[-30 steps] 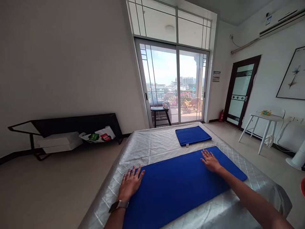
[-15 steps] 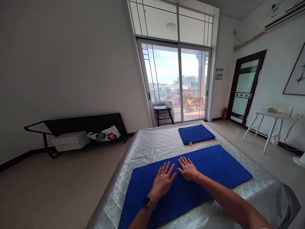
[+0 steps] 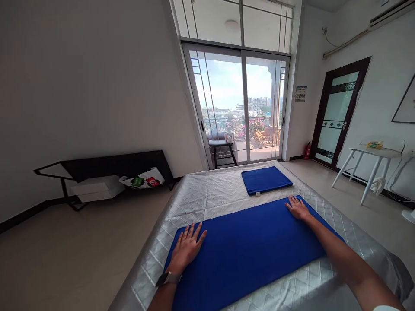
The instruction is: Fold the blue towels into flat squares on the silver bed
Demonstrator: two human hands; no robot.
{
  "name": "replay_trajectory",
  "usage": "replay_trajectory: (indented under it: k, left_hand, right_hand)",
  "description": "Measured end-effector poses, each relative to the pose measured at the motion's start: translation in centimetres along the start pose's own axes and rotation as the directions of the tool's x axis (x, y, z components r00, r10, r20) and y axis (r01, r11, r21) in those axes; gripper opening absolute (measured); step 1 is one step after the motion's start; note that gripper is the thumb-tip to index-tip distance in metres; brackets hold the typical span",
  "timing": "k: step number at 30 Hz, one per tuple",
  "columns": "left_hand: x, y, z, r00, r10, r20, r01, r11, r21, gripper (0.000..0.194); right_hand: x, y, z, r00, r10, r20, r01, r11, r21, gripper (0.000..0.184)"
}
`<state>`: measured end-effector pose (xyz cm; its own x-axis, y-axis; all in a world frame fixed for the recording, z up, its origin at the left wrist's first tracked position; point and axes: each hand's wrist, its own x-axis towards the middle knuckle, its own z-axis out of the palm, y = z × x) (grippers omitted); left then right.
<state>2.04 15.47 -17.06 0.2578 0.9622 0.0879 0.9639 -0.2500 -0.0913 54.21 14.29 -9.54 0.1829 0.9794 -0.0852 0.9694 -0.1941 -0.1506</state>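
A large blue pad (image 3: 249, 250) lies flat on a bed-like surface with a silver quilted cover (image 3: 191, 198). My left hand (image 3: 187, 247) rests palm down at the pad's far left corner, fingers spread, a watch on the wrist. Toward the far right corner, my right hand (image 3: 298, 208) also lies flat on the pad with its fingers extended. Neither hand grips anything. Beyond the large pad, a smaller blue pad (image 3: 266, 179) with a white tag lies on the cover, touched by neither hand.
By the left wall stands a low black bench (image 3: 116, 166) with white boxes (image 3: 97, 188) and a printed bag (image 3: 144, 178) under it. Sliding glass doors (image 3: 241, 108) are at the back. A white chair (image 3: 372, 151) and a dark-framed door (image 3: 340, 114) are at right.
My hands came together at the middle of the large pad half a second ago, and are now spread apart to its left and right ends. The pads stay in place.
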Motion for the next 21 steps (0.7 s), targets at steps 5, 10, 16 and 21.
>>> replay_trajectory:
  k: [5,10,16,21]
  left_hand:
    - [-0.2,-2.0,0.5,1.000,0.011,0.021,-0.012,0.999,0.031,0.048]
    - [-0.3,-1.4,0.3,0.998,-0.057,0.009,0.056,0.998,0.032,0.056]
    - [-0.2,-0.7,0.6,0.997,-0.071,-0.022,0.073,0.993,0.091,0.053]
    - [0.3,-0.2,0.5,0.994,-0.075,-0.075,0.075,0.997,0.005,0.063]
  right_hand:
    - [1.0,3.0,0.4,0.998,0.054,-0.034,-0.054,0.999,-0.007,0.072]
    - [1.7,3.2,1.3,0.997,0.061,-0.036,-0.061,0.998,-0.010,0.071]
    - [1.2,2.8,0.5,0.997,0.078,-0.022,-0.079,0.996,-0.046,0.068]
    - [0.7,0.0,-1.5,0.995,0.091,-0.037,-0.094,0.991,-0.093,0.062]
